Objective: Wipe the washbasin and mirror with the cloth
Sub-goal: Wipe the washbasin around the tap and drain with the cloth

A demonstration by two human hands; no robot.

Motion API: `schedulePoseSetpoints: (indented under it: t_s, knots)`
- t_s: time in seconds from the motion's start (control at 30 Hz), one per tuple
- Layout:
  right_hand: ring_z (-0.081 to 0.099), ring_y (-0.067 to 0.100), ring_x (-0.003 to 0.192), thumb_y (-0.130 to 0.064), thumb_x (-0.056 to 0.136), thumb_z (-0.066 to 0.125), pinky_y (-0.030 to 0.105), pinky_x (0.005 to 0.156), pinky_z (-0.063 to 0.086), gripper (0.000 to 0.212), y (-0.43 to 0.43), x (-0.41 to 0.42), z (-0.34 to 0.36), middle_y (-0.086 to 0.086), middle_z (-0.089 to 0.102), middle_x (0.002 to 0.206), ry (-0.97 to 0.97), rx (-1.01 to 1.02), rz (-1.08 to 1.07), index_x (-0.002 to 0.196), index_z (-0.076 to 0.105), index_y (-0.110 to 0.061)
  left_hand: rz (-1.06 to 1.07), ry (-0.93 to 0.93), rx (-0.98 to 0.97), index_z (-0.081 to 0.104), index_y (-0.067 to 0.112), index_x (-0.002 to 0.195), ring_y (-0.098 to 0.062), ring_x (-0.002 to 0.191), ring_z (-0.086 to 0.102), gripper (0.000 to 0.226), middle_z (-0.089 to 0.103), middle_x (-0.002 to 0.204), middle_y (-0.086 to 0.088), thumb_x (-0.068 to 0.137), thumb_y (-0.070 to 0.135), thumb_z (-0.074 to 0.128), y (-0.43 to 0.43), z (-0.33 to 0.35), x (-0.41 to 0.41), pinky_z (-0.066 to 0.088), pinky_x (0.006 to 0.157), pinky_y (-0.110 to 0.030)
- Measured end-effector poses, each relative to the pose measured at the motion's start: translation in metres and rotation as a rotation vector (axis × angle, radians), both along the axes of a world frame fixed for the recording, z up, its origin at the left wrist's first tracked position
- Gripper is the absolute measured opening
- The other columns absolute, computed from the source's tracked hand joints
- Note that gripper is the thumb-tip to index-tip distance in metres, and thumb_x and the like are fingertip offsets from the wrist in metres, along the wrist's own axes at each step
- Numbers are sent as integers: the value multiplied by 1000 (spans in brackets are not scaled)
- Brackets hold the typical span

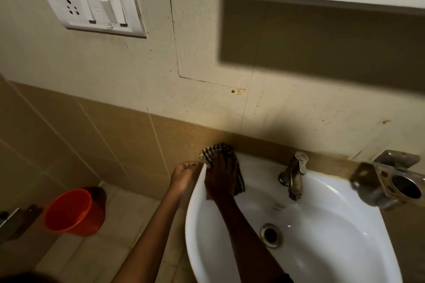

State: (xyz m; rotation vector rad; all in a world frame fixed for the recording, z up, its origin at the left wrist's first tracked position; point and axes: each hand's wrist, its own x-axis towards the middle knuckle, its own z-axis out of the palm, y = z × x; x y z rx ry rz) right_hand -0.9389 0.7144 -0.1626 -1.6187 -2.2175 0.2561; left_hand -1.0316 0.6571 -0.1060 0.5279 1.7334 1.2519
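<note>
Right hand (220,176) presses the checked cloth (218,153) flat on the washbasin (345,225) rim, back-left of the tap (295,173), grip closed over it. Left hand (184,176) grasps the basin's outer left edge. Drain (271,234) bare; orange bucket (73,212) on the floor, contents unclear.

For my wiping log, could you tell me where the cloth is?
The cloth lies under the right hand on the basin's back-left corner, left of the tap.

Cloth (217,153) on washbasin (322,225) rim, seemingly.
</note>
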Motion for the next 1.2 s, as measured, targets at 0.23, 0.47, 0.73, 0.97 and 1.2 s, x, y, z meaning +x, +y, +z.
schedulePoseSetpoints:
  t_s: [0.23, 0.47, 0.73, 0.97, 1.2]
  knots:
    - [9, 25, 147, -30, 98, 33, 48, 119, 2, 45, -22, 1, 1, 4, 22, 158, -27, -129, 235, 142, 37, -24, 18, 51, -32, 64, 11, 105, -16, 89, 55, 20, 61, 102, -4, 94, 21, 51, -6, 6, 5, 43, 75, -25]
    - [1, 26, 148, -20, 98, 34, 39, 121, -5, 47, -112, 5, -8, 8, 12, 160, 47, -223, 347, 145, 35, -18, 9, 75, -71, 65, 4, 116, -27, 114, 59, 29, 65, 122, -13, 92, 18, 53, -25, 7, 7, 44, 100, -34]
    - [12, 28, 147, -3, 93, 48, 36, 119, 11, 37, -184, 63, 9, 11, 23, 157, 215, -395, 510, 128, 59, -12, -206, 369, -126, 58, 11, 89, -27, 93, 56, 10, 59, 99, -10, 90, 20, 56, -56, 3, 30, 44, 80, -32]
    - [59, 29, 116, -13, 88, 62, 44, 98, 45, 38, -223, 150, 21, 0, 44, 148, 112, -494, 450, 125, 61, -19, -408, 808, -280, 56, -4, 119, -36, 115, 57, 37, 59, 125, -21, 83, 5, 57, -73, -3, 49, 49, 90, -38]
    - [67, 15, 102, -18, 82, 65, 20, 88, 46, 22, -236, 222, 26, -12, 56, 135, -17, -409, 448, 101, 74, -26, -540, 1216, -406, 56, -5, 119, -34, 115, 59, 34, 60, 124, -21, 86, 4, 55, -76, -6, 58, 51, 89, -36]
